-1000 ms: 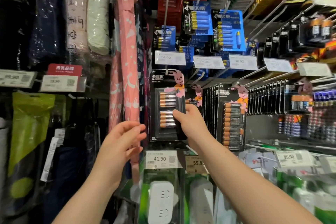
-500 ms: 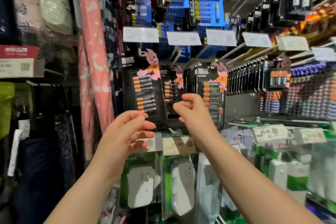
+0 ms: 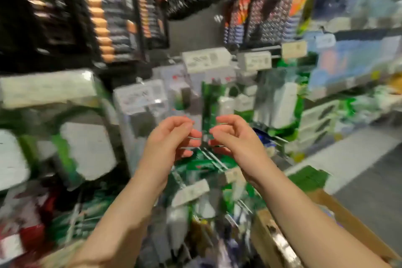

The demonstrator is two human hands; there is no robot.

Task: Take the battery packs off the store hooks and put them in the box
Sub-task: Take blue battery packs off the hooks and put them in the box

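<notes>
The view is motion-blurred. Black battery packs (image 3: 108, 19) with orange-tipped cells hang on the hooks at the upper left, with more packs (image 3: 261, 17) at the upper right. My left hand (image 3: 169, 143) and my right hand (image 3: 235, 139) are held up side by side at the centre, well below the packs. Their fingers are loosely curled toward each other, and I see nothing between them. A brown cardboard box (image 3: 269, 239) sits at the lower right, partly behind my right forearm.
White chargers in green packaging (image 3: 87, 150) and price tags (image 3: 206, 60) fill the lower hooks ahead of my hands. Wire hooks (image 3: 213, 156) jut out just under my fingers. Grey floor (image 3: 359, 169) runs along the right.
The view has swung down and right, so the battery packs are now at the top. My right hand has let go of the pack, and both hands have dropped and drawn together.
</notes>
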